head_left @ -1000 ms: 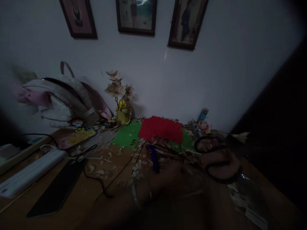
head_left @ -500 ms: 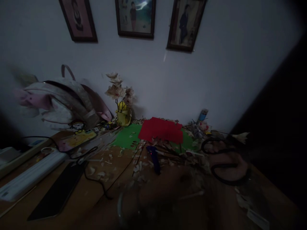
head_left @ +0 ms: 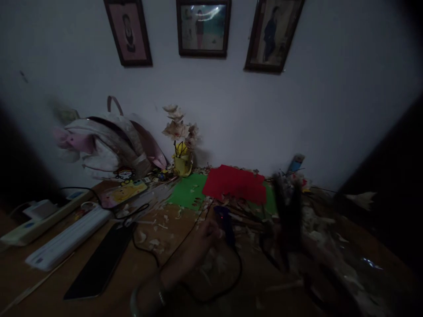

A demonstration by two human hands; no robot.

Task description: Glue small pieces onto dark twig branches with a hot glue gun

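The room is dim. My left hand (head_left: 205, 237), bangles on its wrist, lies on the wooden table (head_left: 109, 290) with its fingers curled against the handle of a blue glue gun (head_left: 225, 219); a small red light glows on the gun. The gun's black cord (head_left: 231, 281) loops toward me. My right hand (head_left: 309, 253) is blurred by motion and holds large black scissors (head_left: 289, 215), handles upward, to the right of the gun. Red paper (head_left: 235, 184) lies on green paper (head_left: 187, 193) just behind both.
Paper scraps and twigs litter the middle of the table. A yellow vase with pale flowers (head_left: 181, 145) and a backpack (head_left: 109, 145) stand against the wall. A dark phone (head_left: 99, 266), a white box (head_left: 66, 240) and a power strip (head_left: 33, 222) lie at left.
My left hand has moved forward onto the glue gun. My right hand has swung the scissors up and left, from lying flat to upright. My head has turned slightly left.
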